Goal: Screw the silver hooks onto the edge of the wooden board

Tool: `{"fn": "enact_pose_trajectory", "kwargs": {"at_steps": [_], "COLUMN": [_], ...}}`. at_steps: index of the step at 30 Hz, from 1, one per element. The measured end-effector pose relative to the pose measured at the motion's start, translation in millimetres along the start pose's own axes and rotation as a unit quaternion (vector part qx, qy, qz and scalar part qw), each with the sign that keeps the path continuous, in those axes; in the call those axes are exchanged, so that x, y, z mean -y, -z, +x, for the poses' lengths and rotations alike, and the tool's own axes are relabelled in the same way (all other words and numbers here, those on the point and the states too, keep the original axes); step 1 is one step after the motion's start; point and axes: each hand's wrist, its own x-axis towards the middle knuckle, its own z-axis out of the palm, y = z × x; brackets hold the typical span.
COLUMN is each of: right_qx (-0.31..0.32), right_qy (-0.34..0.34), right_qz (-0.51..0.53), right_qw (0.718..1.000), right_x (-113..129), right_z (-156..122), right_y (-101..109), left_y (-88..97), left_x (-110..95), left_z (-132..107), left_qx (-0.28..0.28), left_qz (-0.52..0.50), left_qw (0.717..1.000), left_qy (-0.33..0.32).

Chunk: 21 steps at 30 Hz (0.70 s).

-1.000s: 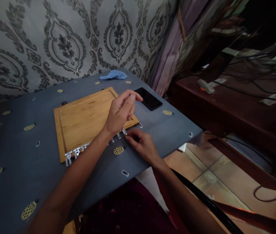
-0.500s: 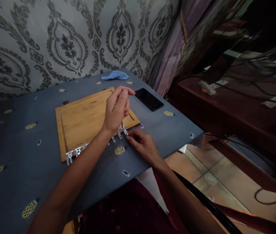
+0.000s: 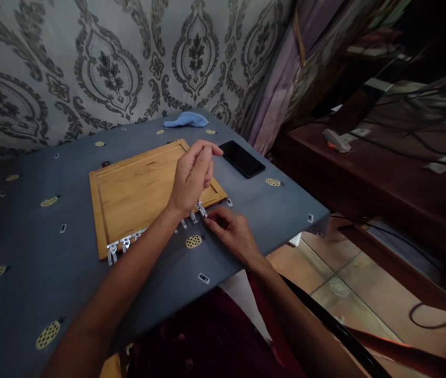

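A wooden panel (image 3: 139, 191) with a raised frame lies flat on the cloth-covered table. Several silver metal hooks (image 3: 126, 243) line its near edge, their ends sticking out past the wood. Above the edge's right part, my left hand (image 3: 193, 176) is closed in a fist. A thin dark shaft runs down from it to the rightmost hook (image 3: 201, 208), apparently a screwdriver; its handle is hidden in the palm. My right hand (image 3: 230, 231) pinches the outer end of that same hook between thumb and finger. My left forearm covers the middle of the row.
A black phone (image 3: 243, 159) lies right of the panel, and a blue cloth (image 3: 186, 120) lies at the back by the patterned wall. To the right stands a dark red desk (image 3: 384, 168) with cables on it. The tablecloth (image 3: 286, 210) hangs over the table's right corner.
My left hand has shifted slightly to the right above the rightmost hook, and less of the shaft shows. My right hand keeps its pinch on the hook's end.
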Motion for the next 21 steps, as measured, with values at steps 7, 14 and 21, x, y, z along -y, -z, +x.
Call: {"fn": "enact_pose_trajectory", "kwargs": {"at_steps": [7, 14, 21], "right_qx": [0.003, 0.001, 0.000], "right_qy": [-0.001, -0.007, -0.008], "right_qz": [-0.005, 0.015, 0.009], "right_qw": [1.000, 1.000, 1.000], "right_x": [1, -1, 0], "right_z": [0, 0, -1], "right_y": [1, -1, 0], "left_y": [-2.6, 4.8, 5.3], "left_x": [-10, -12, -10], "left_z": [0, 3, 3], "left_qx": [0.036, 0.049, 0.008], "left_qz": [0.002, -0.028, -0.053], "left_qw": [0.997, 0.995, 0.996], "left_qy": [0.063, 0.085, 0.064]}}
